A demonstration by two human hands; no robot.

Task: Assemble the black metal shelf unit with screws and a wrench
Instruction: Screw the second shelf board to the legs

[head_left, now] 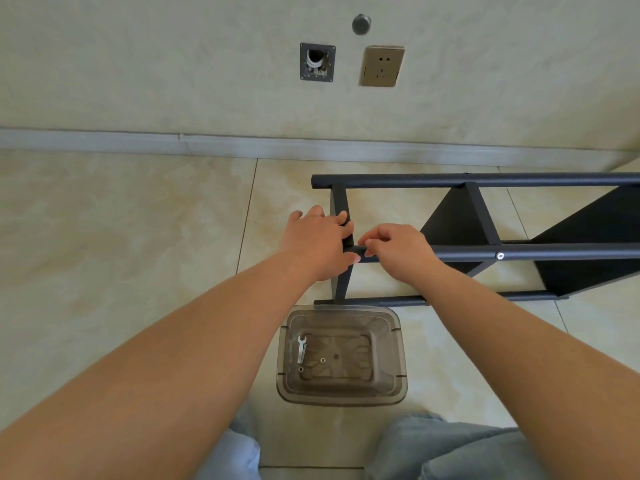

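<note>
Both hands at frame centre on black shelf unit (485, 216), lying sideways on floor. Left hand (320, 240) grips end crossbar; right hand (398, 249) fingers pinch at near rail joint, screw itself hidden. Step judged: hand-starting screw. Next: wrench (302, 348) from bin (341, 393), lower centre.

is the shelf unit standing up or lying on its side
Lying on its side: the shelf unit has its long tubes running level along the floor tiles, with its shelf panels on edge.
</note>
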